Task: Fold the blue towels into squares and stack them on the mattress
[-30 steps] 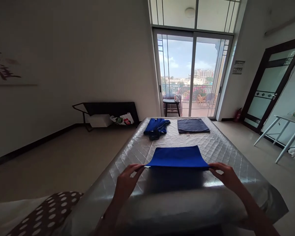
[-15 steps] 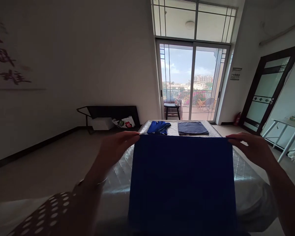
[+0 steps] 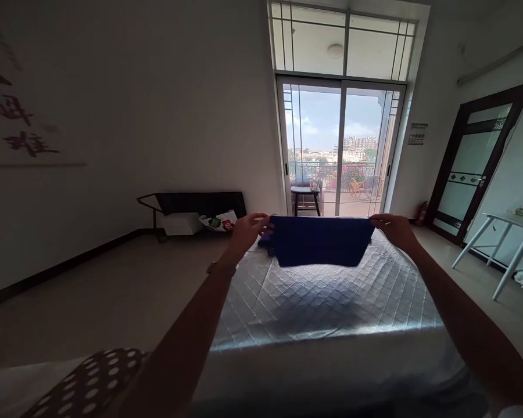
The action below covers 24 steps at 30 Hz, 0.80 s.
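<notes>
Above the silver cover (image 3: 253, 299), the left hand (image 3: 246, 232) and right hand (image 3: 394, 229) pinched the upper corners of a blue cloth (image 3: 322, 241), which hung between them.

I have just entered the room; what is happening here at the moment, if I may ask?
A person is holding up a dark blue cloth by its two upper corners, with the left hand at one and the right hand at the other. The cloth hangs above a silvery quilted cover, with a shadow below it. Another blue piece shows partly behind the left hand. Beyond stands a glass sliding door.
</notes>
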### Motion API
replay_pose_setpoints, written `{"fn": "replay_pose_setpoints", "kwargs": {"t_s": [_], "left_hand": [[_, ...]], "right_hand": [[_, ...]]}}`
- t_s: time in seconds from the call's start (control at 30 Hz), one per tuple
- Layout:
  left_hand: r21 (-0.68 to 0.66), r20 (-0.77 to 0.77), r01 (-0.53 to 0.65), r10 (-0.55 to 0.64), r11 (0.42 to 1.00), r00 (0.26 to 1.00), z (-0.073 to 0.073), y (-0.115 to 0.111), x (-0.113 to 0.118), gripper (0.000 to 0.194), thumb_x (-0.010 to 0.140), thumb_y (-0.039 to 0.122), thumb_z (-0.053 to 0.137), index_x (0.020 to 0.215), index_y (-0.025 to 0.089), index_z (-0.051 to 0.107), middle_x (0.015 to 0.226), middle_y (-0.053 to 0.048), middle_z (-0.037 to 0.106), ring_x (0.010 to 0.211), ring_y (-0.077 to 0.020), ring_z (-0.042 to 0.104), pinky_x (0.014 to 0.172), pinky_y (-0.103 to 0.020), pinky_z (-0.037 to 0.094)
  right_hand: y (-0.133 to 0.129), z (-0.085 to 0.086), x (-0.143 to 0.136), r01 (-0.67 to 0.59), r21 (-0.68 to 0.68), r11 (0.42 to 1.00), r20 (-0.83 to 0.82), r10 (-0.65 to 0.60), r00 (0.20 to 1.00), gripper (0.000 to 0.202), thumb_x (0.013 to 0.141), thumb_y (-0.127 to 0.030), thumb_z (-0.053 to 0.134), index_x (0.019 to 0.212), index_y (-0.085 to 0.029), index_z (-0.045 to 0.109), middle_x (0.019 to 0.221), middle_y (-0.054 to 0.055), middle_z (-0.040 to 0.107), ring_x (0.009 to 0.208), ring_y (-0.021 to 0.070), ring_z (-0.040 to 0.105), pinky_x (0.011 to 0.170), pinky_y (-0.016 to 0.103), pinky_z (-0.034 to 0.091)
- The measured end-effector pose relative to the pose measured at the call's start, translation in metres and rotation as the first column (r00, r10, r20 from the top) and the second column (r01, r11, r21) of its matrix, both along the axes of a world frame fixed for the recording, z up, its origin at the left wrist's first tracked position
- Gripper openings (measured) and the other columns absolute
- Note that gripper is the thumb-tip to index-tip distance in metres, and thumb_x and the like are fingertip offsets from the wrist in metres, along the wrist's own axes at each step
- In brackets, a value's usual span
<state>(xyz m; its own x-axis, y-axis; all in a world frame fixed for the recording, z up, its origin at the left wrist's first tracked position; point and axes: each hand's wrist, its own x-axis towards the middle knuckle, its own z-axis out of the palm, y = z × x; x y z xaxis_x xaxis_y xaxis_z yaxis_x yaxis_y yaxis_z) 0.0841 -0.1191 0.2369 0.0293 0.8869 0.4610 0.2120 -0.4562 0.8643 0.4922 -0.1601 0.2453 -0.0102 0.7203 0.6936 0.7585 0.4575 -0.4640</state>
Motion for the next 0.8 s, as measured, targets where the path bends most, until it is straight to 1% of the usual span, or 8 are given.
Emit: {"fn": "replay_pose_setpoints", "kwargs": {"t_s": [0.07, 0.13, 0.23, 0.33, 0.43, 0.53, 0.63, 0.8], "left_hand": [[-0.043, 0.062, -0.029, 0.031, 0.999, 0.998, -0.017, 0.004, -0.002, 0.041, 0.084, 0.044, 0.059, 0.103, 0.008, 0.062, 0.079, -0.002, 0.077, 0.073, -0.0152, 0.073, 0.069, -0.026, 0.05], [-0.106, 0.105, -0.05, 0.062, 0.993, 0.993, -0.048, 0.006, -0.006, 0.038, 0.08, 0.046, 0.063, 0.092, 0.01, 0.062, 0.073, -0.005, 0.077, 0.07, -0.0188, 0.074, 0.066, -0.027, 0.052], [-0.27, 0.103, -0.019, 0.048, 0.963, 0.994, -0.112, 0.005, -0.01, 0.044, 0.074, 0.058, 0.06, 0.083, 0.015, 0.06, 0.071, -0.008, 0.075, 0.069, -0.0219, 0.074, 0.062, -0.029, 0.052], [-0.482, -0.025, -0.061, 0.057, 0.874, 0.998, -0.172, -0.003, -0.009, 0.049, 0.06, 0.063, 0.071, 0.073, 0.019, 0.056, 0.065, -0.006, 0.073, 0.063, -0.0228, 0.071, 0.055, -0.028, 0.049], [-0.538, -0.11, -0.101, 0.049, 0.837, 0.993, -0.209, -0.012, -0.006, 0.047, 0.051, 0.057, 0.077, 0.066, 0.02, 0.053, 0.055, -0.003, 0.068, 0.054, -0.0217, 0.066, 0.051, -0.028, 0.045], [-0.541, -0.167, -0.122, 0.036, 0.832, 0.985, -0.221, -0.022, -0.007, 0.038, 0.056, 0.05, 0.075, 0.071, 0.02, 0.055, 0.051, 0.001, 0.066, 0.052, -0.0199, 0.064, 0.053, -0.027, 0.044], [-0.509, -0.316, -0.158, -0.013, 0.846, 0.949, -0.22, -0.034, -0.012, 0.027, 0.069, 0.041, 0.065, 0.086, 0.021, 0.058, 0.057, 0.003, 0.068, 0.057, -0.0193, 0.066, 0.055, -0.026, 0.042], [-0.4, -0.635, -0.31, -0.017, 0.862, 0.773, -0.217, -0.057, -0.013, 0.016, 0.082, 0.025, 0.051, 0.094, 0.021, 0.061, 0.077, 0.0, 0.074, 0.076, -0.0179, 0.07, 0.066, -0.024, 0.042]], "right_hand": [[-0.002, -0.013, 0.0, -0.048, 0.032, 0.998, -0.016, 0.048, 0.999, 0.024, 0.086, -0.042, 0.063, 0.09, -0.024, 0.078, 0.085, 0.003, 0.076, 0.073, 0.0181, 0.069, 0.073, 0.033, 0.055], [-0.006, -0.039, 0.002, -0.119, 0.023, 0.993, -0.034, 0.12, 0.992, 0.03, 0.085, -0.049, 0.064, 0.09, -0.024, 0.078, 0.093, 0.005, 0.075, 0.072, 0.0171, 0.068, 0.067, 0.031, 0.056], [-0.013, -0.099, 0.002, -0.194, -0.08, 0.978, -0.058, 0.19, 0.98, 0.035, 0.086, -0.053, 0.062, 0.091, -0.023, 0.079, 0.097, 0.008, 0.073, 0.068, 0.0155, 0.066, 0.061, 0.03, 0.056], [-0.02, -0.163, 0.001, -0.213, -0.268, 0.939, -0.013, 0.218, 0.976, 0.029, 0.089, -0.044, 0.06, 0.087, -0.023, 0.079, 0.092, 0.008, 0.074, 0.064, 0.0149, 0.065, 0.063, 0.031, 0.057], [-0.03, -0.208, -0.001, -0.177, -0.417, 0.891, 0.064, 0.223, 0.973, 0.023, 0.089, -0.028, 0.056, 0.088, -0.022, 0.079, 0.094, 0.008, 0.074, 0.071, 0.0167, 0.069, 0.073, 0.032, 0.057], [-0.042, -0.225, -0.002, -0.103, -0.467, 0.878, 0.16, 0.198, 0.967, 0.029, 0.088, -0.019, 0.05, 0.098, -0.024, 0.077, 0.101, 0.008, 0.073, 0.084, 0.0187, 0.07, 0.081, 0.033, 0.056], [-0.055, -0.223, -0.004, -0.043, -0.461, 0.886, 0.243, 0.173, 0.955, 0.033, 0.09, -0.019, 0.045, 0.103, -0.025, 0.075, 0.107, 0.007, 0.072, 0.093, 0.0201, 0.07, 0.086, 0.034, 0.054], [-0.072, -0.209, -0.011, -0.003, -0.517, 0.856, 0.317, 0.195, 0.928, 0.037, 0.09, -0.017, 0.041, 0.106, -0.026, 0.073, 0.109, 0.006, 0.072, 0.097, 0.0197, 0.069, 0.091, 0.034, 0.052]]}}
